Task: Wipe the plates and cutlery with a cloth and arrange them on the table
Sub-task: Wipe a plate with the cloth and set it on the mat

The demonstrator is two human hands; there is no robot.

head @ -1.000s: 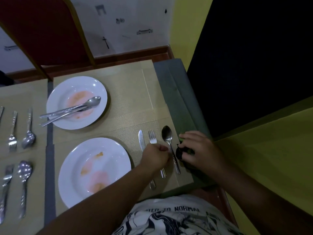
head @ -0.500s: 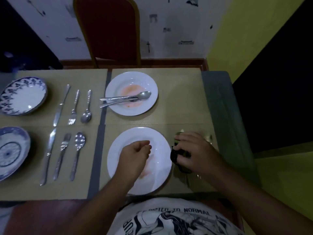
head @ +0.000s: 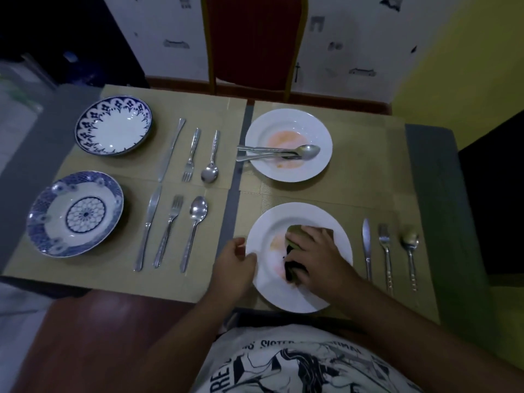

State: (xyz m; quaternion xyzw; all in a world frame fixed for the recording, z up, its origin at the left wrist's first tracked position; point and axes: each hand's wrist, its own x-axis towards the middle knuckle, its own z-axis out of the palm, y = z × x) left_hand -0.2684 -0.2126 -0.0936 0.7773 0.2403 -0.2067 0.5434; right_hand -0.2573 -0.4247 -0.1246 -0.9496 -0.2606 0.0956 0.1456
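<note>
A white plate (head: 297, 217) with an orange smear lies near me on the right placemat. My right hand (head: 317, 258) presses a dark green cloth (head: 292, 268) onto its middle. My left hand (head: 235, 262) grips the plate's left rim. To the plate's right lie a knife (head: 366, 245), a fork (head: 385, 251) and a spoon (head: 410, 251) side by side. A second white plate (head: 317, 129) behind it is smeared orange and carries a spoon and other cutlery (head: 278, 152).
On the left mats sit two blue-patterned plates (head: 113, 127) (head: 75, 214), each with a knife, fork and spoon laid beside it (head: 188, 154) (head: 170, 231). A red chair (head: 252, 43) stands behind the table. The table's near edge is at my body.
My right hand carried the cloth from beside the cutlery onto the near plate. My left hand left the fork and took the plate's left rim. The view swung left.
</note>
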